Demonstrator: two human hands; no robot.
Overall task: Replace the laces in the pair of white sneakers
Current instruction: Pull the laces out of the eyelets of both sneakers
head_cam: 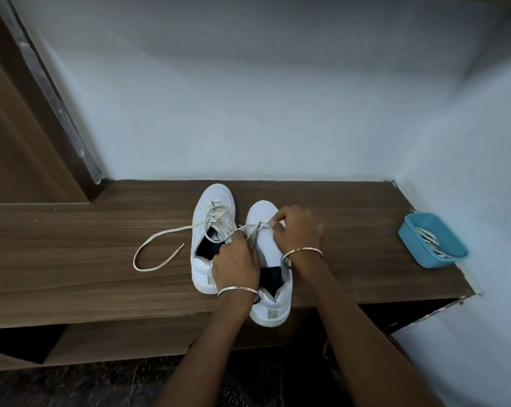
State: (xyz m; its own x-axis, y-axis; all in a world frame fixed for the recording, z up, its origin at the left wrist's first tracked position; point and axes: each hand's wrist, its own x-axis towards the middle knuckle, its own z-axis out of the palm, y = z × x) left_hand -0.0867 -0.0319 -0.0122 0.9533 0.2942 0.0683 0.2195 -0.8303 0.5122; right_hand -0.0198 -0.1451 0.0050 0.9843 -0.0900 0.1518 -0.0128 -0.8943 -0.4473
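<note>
Both forearms extended, left hand (234, 261) and right hand (299, 230) close together, both seemingly mid-pinch.

No legible writing
The white sneakers (216, 198), the blue tub (424, 230) and the wooden shelf (72, 245) show no word, brand mark or number that reads.

Matt wood-grain shelf (72, 236), smooth white sneakers (214, 198), flat cloth lace (160, 235), glossy blue plastic tub (424, 227)

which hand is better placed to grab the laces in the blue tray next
Right: the right hand is nearer the blue tray at the right end of the shelf; the left hand would cross the sneaker whose lace both pinch.
</note>
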